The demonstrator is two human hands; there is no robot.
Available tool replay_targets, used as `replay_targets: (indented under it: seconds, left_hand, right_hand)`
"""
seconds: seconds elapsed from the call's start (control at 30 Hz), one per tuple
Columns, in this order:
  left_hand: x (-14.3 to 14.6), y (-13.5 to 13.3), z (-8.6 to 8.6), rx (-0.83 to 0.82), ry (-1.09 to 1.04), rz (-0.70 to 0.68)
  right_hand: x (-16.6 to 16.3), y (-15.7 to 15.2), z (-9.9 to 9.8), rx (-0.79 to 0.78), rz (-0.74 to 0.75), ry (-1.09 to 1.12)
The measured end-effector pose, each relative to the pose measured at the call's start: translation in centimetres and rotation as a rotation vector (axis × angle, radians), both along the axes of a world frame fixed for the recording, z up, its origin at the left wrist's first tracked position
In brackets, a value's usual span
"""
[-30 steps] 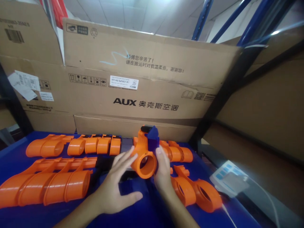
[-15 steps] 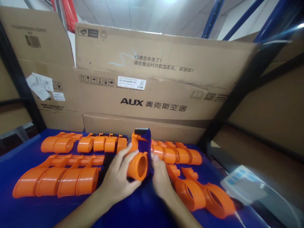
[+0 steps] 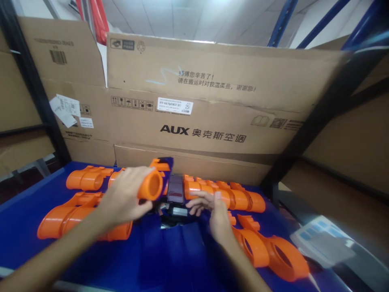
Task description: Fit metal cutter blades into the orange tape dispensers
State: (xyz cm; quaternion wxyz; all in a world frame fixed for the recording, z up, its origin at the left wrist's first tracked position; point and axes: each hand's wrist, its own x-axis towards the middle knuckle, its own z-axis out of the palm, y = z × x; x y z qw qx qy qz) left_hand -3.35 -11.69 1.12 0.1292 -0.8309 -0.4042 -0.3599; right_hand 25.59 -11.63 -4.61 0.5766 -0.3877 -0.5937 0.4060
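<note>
Your left hand point(image 3: 126, 196) grasps the orange-and-blue piece point(image 3: 153, 184), its fingers wrapped round the orange barrel. The piece is raised left of centre above the table point(image 3: 112, 263), its round opening turned toward you and its blue side standing to the right of the barrel. Your right hand point(image 3: 217, 213) is released — fingers loosely bent and parted, thumb up — just in front of the back right row of orange rings point(image 3: 237, 198); whether a fingertip touches one of them, you cannot tell.

Between your hands a dark flat rectangular object point(image 3: 176, 188) lies toward the rear of the table, with a small pale block point(image 3: 179, 211) just nearer to you. Further orange parts flank the middle: a back left group point(image 3: 86, 179) and a front left row point(image 3: 59, 223), both partly hidden by your left hand and forearm, and a front right pair point(image 3: 285, 259) beside your right forearm. A pale device with blue markings point(image 3: 325, 239) — blurred — sits at the far right. A printed cardboard sheet point(image 3: 200, 117) stands upright behind the table.
</note>
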Motion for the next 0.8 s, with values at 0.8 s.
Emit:
replay_targets:
  seconds: [0.8]
  left_hand:
    - [-17.7, 9.3, -3.9, -0.48, 0.357, 0.263]
  right_hand:
    - [0.5, -0.1, 0.6, 0.113, -0.049, -0.03]
